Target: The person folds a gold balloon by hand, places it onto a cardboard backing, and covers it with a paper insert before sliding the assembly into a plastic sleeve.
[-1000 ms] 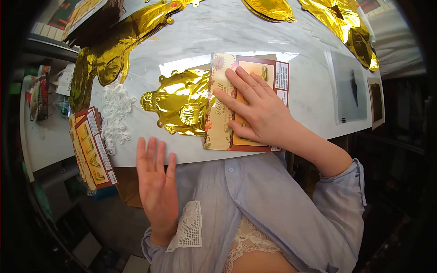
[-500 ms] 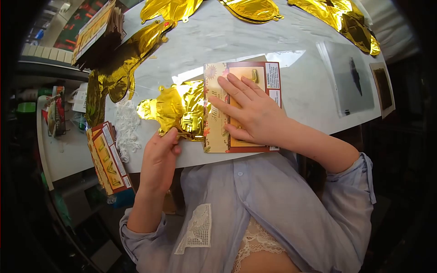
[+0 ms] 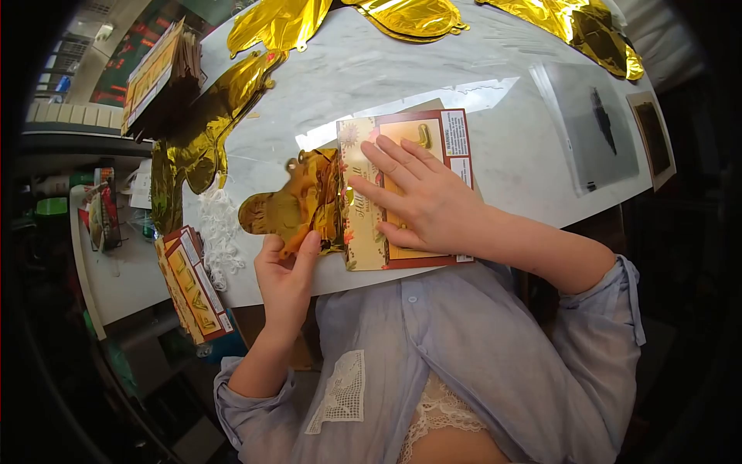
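Note:
A printed cardboard package (image 3: 363, 243) lies on the table under my right hand (image 3: 429, 201), whose spread fingers press flat on its front. From the package's left side sticks out a gold foil balloon (image 3: 290, 209), crumpled near the card and flatter toward its rounded end. My left hand (image 3: 286, 267) pinches the balloon's lower edge between thumb and fingers. The part of the balloon beyond the package's edge is hidden by the card.
White string (image 3: 220, 232) lies tangled left of the balloon. Printed cards (image 3: 193, 290) stack at the table's left edge, with another card stack (image 3: 162, 73) farther back. More gold foil balloons (image 3: 282, 27) lie along the far side. Clear plastic bags (image 3: 572, 131) rest at the right.
The balloon's exposed part has tilted and darkened in sheen, with its folds bunched nearer the card. My left hand has shifted slightly right, its thumb now raised. My right hand stays flat on the package.

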Action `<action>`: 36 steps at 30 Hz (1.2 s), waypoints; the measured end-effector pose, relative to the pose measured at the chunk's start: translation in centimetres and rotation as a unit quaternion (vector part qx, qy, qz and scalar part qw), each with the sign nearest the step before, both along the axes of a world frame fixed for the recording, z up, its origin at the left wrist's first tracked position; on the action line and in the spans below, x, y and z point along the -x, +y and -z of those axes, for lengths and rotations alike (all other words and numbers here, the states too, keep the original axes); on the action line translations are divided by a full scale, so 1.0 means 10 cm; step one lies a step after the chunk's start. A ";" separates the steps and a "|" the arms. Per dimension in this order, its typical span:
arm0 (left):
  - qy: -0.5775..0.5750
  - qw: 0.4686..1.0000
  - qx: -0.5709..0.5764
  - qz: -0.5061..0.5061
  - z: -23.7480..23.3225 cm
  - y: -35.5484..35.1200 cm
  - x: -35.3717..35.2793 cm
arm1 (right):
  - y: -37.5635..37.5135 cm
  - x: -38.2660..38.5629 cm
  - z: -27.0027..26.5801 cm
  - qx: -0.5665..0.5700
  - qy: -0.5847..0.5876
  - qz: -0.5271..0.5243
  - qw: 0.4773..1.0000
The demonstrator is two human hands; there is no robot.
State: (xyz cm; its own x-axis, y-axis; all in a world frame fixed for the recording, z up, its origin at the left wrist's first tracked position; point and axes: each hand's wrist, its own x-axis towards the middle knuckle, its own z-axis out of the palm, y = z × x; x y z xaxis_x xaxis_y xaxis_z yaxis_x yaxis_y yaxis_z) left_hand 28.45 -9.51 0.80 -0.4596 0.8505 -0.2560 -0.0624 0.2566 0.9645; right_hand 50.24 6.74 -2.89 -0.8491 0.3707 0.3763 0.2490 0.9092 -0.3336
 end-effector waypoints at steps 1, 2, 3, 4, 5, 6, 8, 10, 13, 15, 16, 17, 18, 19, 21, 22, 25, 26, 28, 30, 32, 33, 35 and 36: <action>0.000 1.000 0.001 0.003 0.05 -0.02 0.03 | 0.00 0.00 0.00 0.001 0.000 0.003 1.000; 0.072 0.997 -0.001 0.021 0.09 -0.05 0.06 | 0.00 0.00 0.00 -0.001 0.000 0.003 1.000; 0.144 0.989 -0.004 0.039 0.11 -0.05 0.08 | 0.00 0.00 -0.01 -0.002 0.001 0.002 1.000; 0.169 0.983 -0.036 0.054 0.09 -0.01 0.06 | 0.00 0.00 0.00 -0.002 0.002 0.005 1.000; 0.196 0.975 -0.032 0.097 0.01 0.02 0.04 | -0.01 0.00 0.00 0.004 0.005 0.004 1.000; 0.222 0.965 -0.028 0.139 -0.09 0.04 0.02 | -0.01 -0.01 -0.01 0.010 0.008 0.004 1.000; 0.278 0.928 -0.081 0.233 -0.21 0.14 -0.01 | 0.02 -0.03 0.01 0.038 -0.007 -0.004 0.999; 0.288 0.916 -0.085 0.265 -0.23 0.16 -0.09 | 0.01 -0.08 0.05 0.203 0.035 0.005 0.979; 0.269 0.925 -0.042 0.265 -0.15 0.20 -0.12 | -0.01 -0.05 0.06 0.215 0.020 0.019 0.976; 0.309 0.919 -0.045 0.242 -0.11 0.29 -0.12 | 0.00 -0.03 0.05 0.167 -0.002 0.019 0.986; 0.336 0.915 -0.060 0.214 -0.03 0.32 -0.10 | 0.01 -0.02 0.03 0.108 0.000 0.002 0.994; 0.363 0.907 -0.079 0.197 0.04 0.37 -0.08 | 0.02 -0.01 0.01 0.048 0.002 -0.015 0.999; 0.407 0.885 -0.102 0.203 0.10 0.44 -0.04 | 0.01 -0.03 0.01 0.111 0.024 -0.008 0.993; 0.450 0.859 -0.125 0.209 0.13 0.50 0.00 | 0.01 -0.04 -0.01 0.111 0.024 -0.007 0.993; 0.528 0.804 -0.090 0.259 0.10 0.55 0.02 | 0.03 -0.05 -0.06 0.065 -0.009 -0.016 0.998; 0.564 0.772 -0.079 0.283 0.10 0.57 0.01 | 0.01 -0.05 -0.01 0.118 0.024 -0.009 0.993; 0.555 0.764 -0.052 0.324 0.10 0.61 -0.04 | 0.00 -0.06 0.02 0.166 0.036 0.002 0.985; 0.553 0.762 -0.048 0.332 0.09 0.63 -0.05 | 0.01 -0.06 0.02 0.185 0.044 -0.002 0.982; 0.583 0.733 -0.040 0.348 0.01 0.70 -0.07 | 0.02 -0.07 -0.02 0.203 0.051 -0.005 0.978; 0.613 0.702 -0.032 0.361 0.00 0.75 -0.08 | 0.04 -0.09 -0.09 0.229 0.073 -0.029 0.970; 0.605 0.701 -0.048 0.374 0.05 0.79 -0.10 | 0.05 -0.04 -0.03 0.219 0.088 -0.037 0.971; 0.604 0.698 -0.050 0.381 0.07 0.79 -0.11 | 0.05 -0.02 -0.01 0.208 0.104 -0.044 0.972; 0.597 0.705 -0.061 0.378 0.11 0.79 -0.11 | 0.06 -0.01 0.01 0.209 0.106 -0.043 0.971; 0.590 0.712 -0.071 0.374 0.13 0.79 -0.11 | 0.07 -0.01 0.00 0.210 0.108 -0.043 0.971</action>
